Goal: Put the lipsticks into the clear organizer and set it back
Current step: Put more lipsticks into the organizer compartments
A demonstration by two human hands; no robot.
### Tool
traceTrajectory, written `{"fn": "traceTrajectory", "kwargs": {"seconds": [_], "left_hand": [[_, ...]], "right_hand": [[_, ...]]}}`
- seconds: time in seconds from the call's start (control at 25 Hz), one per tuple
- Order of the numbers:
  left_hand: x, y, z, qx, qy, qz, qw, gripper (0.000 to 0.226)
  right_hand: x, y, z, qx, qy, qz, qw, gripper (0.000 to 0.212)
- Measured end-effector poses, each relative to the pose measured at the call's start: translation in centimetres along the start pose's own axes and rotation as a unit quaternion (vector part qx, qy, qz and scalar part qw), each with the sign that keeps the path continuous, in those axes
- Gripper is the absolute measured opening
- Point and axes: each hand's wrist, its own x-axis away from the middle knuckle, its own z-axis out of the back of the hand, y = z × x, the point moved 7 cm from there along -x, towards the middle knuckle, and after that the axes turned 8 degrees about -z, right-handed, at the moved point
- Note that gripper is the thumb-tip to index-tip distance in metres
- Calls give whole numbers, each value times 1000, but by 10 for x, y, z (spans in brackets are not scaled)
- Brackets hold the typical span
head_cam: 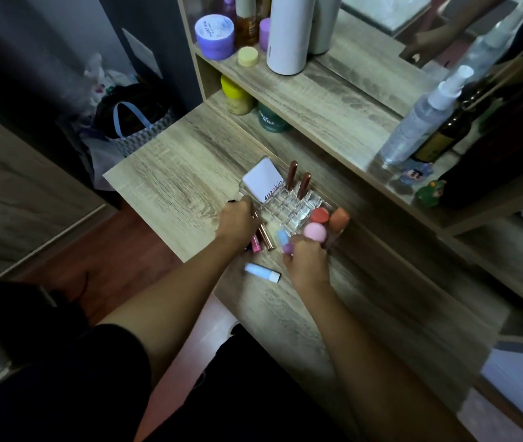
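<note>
The clear organizer (295,209) sits on the wooden vanity top. Two brown-capped lipsticks (298,183) stand upright in its far slots, beside a white compact (261,181). Red, pink and orange sponges (324,222) fill its near right side. My left hand (237,223) rests over several loose lipsticks (263,239) at the organizer's near left edge; what it grips is hidden. My right hand (306,261) pinches a blue and purple tube (284,244) by the organizer's front edge. A light blue tube (261,272) lies flat on the table between my arms.
The vanity shelf above carries a white bottle (288,33), a purple jar (214,36) and a yellow lid (248,55). Yellow and green jars (253,105) stand in the cubby under it. A spray bottle (419,122), a dark bottle and small figurines stand at right. Bags lie on the floor (132,122).
</note>
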Motion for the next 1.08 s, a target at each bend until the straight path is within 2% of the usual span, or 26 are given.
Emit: {"fn": "traceTrajectory", "kwargs": {"seconds": [0.32,0.56,0.68,0.8,0.96,1.08], "left_hand": [[-6,17,-18,-48,-28,-3,998,30],[-10,18,-25,-38,-29,81,996,41],[-4,12,-23,65,-12,153,986,53],[1,-1,-10,207,19,226,952,66],[-13,-5,14,348,43,211,912,30],[-25,8,32,406,51,147,901,4]], "right_hand": [[-1,13,0,8,-17,-8,1000,21],[4,20,4,14,-3,-1,1000,20],[8,23,7,-9,0,-3,1000,20],[12,32,21,-126,29,-46,991,24],[-2,31,50,-343,39,-60,937,31],[-21,25,77,-367,78,-39,926,29]]}}
